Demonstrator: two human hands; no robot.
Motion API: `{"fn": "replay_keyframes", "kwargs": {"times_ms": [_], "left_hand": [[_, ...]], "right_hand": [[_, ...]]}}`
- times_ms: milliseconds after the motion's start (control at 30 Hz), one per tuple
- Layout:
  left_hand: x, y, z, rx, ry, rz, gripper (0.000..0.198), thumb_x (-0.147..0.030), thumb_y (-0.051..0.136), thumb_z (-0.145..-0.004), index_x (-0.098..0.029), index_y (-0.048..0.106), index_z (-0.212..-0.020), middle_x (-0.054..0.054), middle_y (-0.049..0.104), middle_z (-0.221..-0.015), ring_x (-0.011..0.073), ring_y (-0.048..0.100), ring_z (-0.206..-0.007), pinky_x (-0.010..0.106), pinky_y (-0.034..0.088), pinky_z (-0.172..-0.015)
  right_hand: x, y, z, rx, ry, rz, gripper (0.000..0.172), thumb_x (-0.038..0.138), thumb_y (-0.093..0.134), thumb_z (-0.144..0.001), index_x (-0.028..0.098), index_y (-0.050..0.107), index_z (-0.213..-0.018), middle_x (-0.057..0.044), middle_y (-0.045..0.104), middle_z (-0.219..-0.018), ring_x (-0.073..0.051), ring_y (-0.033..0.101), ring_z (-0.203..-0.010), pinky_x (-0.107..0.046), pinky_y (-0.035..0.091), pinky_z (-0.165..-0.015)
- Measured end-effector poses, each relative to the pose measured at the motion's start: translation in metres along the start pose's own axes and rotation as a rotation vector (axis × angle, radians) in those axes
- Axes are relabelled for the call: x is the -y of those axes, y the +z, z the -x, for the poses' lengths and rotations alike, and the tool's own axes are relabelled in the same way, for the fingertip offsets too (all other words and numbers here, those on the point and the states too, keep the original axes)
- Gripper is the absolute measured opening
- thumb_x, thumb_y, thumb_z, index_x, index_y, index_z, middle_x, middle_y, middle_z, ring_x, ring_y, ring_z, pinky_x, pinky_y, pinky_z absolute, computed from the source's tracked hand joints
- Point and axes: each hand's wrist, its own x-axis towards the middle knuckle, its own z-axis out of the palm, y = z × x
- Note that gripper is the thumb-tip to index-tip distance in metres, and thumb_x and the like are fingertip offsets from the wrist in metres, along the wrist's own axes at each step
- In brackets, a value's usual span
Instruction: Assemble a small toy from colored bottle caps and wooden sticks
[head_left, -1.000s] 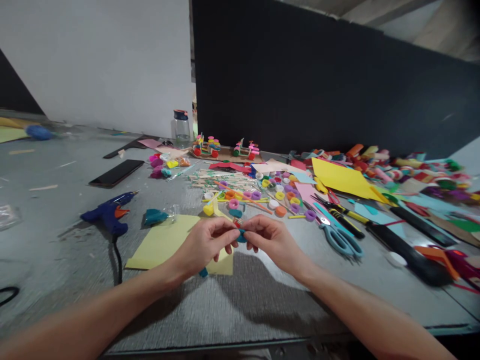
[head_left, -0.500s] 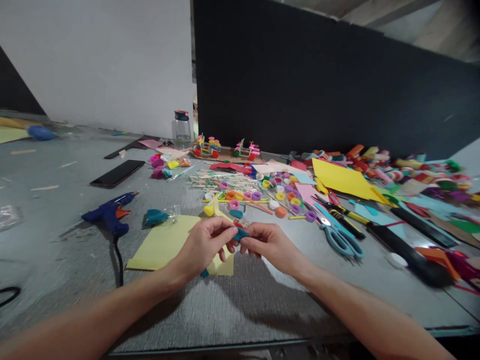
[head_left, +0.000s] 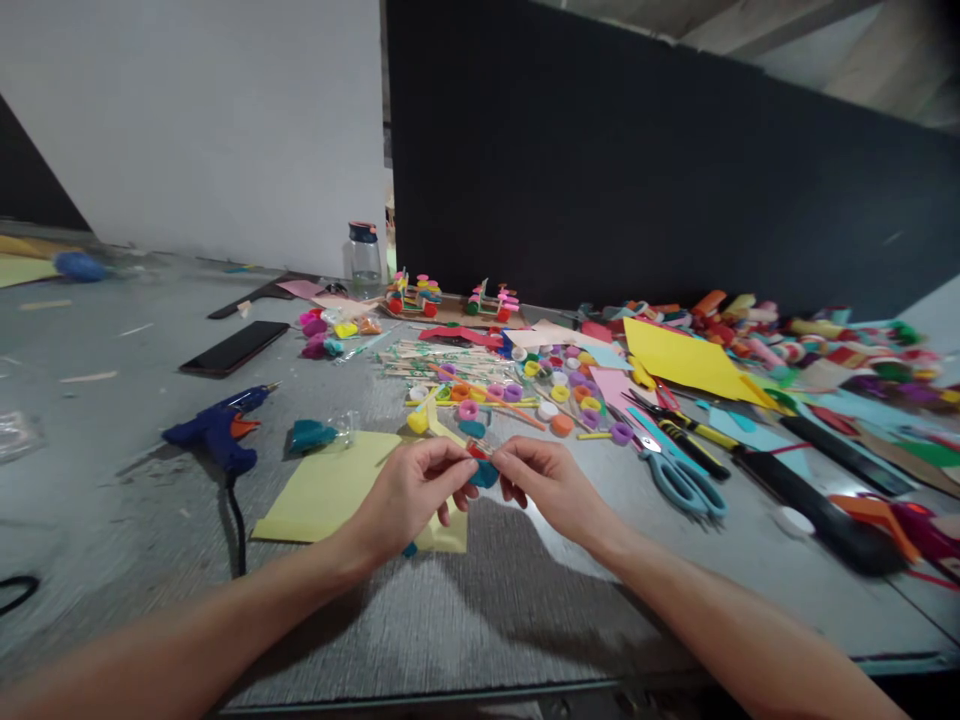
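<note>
A small piece of teal clay (head_left: 484,474) is pinched between my two hands, above the table's middle. My left hand (head_left: 420,485) grips its left side with thumb and forefinger. At its upper right edge, the fingertips of my right hand (head_left: 544,485) are closed on it. Something small and red (head_left: 477,450) shows just behind the clay; whether it is joined to it I cannot tell. Below and left of my hands lies a pale yellow sheet (head_left: 330,485), and an opened packet of teal clay (head_left: 313,434) sits at its upper left corner.
A blue glue gun (head_left: 217,430) and a phone (head_left: 235,347) lie at left. Bottle caps (head_left: 549,410) and wooden sticks (head_left: 450,360) spread beyond my hands. Scissors (head_left: 679,480) and pliers (head_left: 690,445) are at right. Two small wheeled models (head_left: 414,296) stand behind, near a bottle (head_left: 364,255).
My right fingers have shifted slightly up along the clay's edge, so more of the teal piece shows. My left hand keeps its grip in nearly the same spot.
</note>
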Motion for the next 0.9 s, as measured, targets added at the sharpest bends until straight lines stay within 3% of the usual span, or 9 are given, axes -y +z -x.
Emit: {"fn": "replay_keyframes", "kwargs": {"times_ms": [133,267,500,567,667,767,900], "left_hand": [[-0.001,-0.001,-0.002,0.012,-0.030,0.037,0.027,-0.040,0.060,-0.088,-0.014,0.065,-0.084,0.003,0.067,-0.067,0.0129,0.061,-0.056,0.021,0.049,-0.046],[-0.001,-0.003,-0.003,0.006,-0.038,0.103,0.032,-0.046,0.057,-0.090,-0.015,0.064,-0.098,0.004,0.068,-0.072,0.0147,0.064,-0.060,0.022,0.050,-0.045],[0.000,-0.004,-0.005,0.080,-0.124,0.120,0.033,-0.046,0.061,-0.085,-0.015,0.059,-0.072,0.000,0.059,-0.060,0.0091,0.050,-0.046,0.018,0.035,-0.037],[0.000,-0.005,-0.005,0.068,-0.136,0.145,0.033,-0.045,0.062,-0.084,-0.016,0.058,-0.070,-0.001,0.057,-0.058,0.0081,0.047,-0.044,0.018,0.032,-0.037],[0.000,-0.006,-0.005,0.066,-0.153,0.213,0.035,-0.046,0.063,-0.085,-0.016,0.057,-0.068,-0.002,0.055,-0.057,0.0078,0.047,-0.046,0.018,0.029,-0.038],[0.002,-0.007,-0.004,0.127,-0.200,0.299,0.035,-0.047,0.065,-0.085,-0.016,0.057,-0.070,-0.003,0.054,-0.057,0.0068,0.046,-0.046,0.017,0.025,-0.039],[0.003,-0.006,-0.004,0.212,-0.243,0.310,0.037,-0.050,0.066,-0.084,-0.015,0.058,-0.073,-0.001,0.059,-0.063,0.0069,0.047,-0.048,0.017,0.024,-0.039]], "right_hand": [[-0.002,-0.001,-0.002,0.039,0.049,-0.051,0.039,0.055,0.067,-0.081,0.018,0.065,-0.073,0.003,0.058,-0.059,-0.009,0.049,-0.051,-0.022,0.038,-0.048],[-0.007,-0.003,-0.004,0.035,0.089,-0.123,0.041,0.057,0.069,-0.079,0.018,0.063,-0.069,0.004,0.057,-0.055,-0.008,0.048,-0.047,-0.022,0.036,-0.046],[-0.008,-0.002,-0.002,0.072,0.076,-0.100,0.038,0.054,0.063,-0.086,0.018,0.065,-0.076,0.003,0.060,-0.059,-0.008,0.051,-0.047,-0.021,0.040,-0.045],[-0.007,-0.003,0.001,0.033,-0.045,0.030,0.030,0.049,0.060,-0.091,0.019,0.065,-0.096,0.000,0.067,-0.073,-0.010,0.058,-0.053,-0.023,0.047,-0.049],[-0.009,-0.008,0.006,-0.035,-0.457,0.436,0.036,0.037,0.067,-0.090,0.022,0.058,-0.121,-0.008,0.072,-0.106,-0.015,0.069,-0.079,-0.030,0.057,-0.070],[-0.013,-0.011,0.007,-0.052,-0.861,0.837,0.028,0.026,0.067,-0.090,0.020,0.061,-0.117,-0.012,0.069,-0.120,-0.021,0.069,-0.103,-0.036,0.058,-0.086],[-0.014,-0.014,0.007,-0.102,-1.034,1.001,0.017,0.016,0.060,-0.093,0.021,0.065,-0.108,-0.009,0.074,-0.111,-0.018,0.072,-0.092,-0.032,0.061,-0.077]]}}
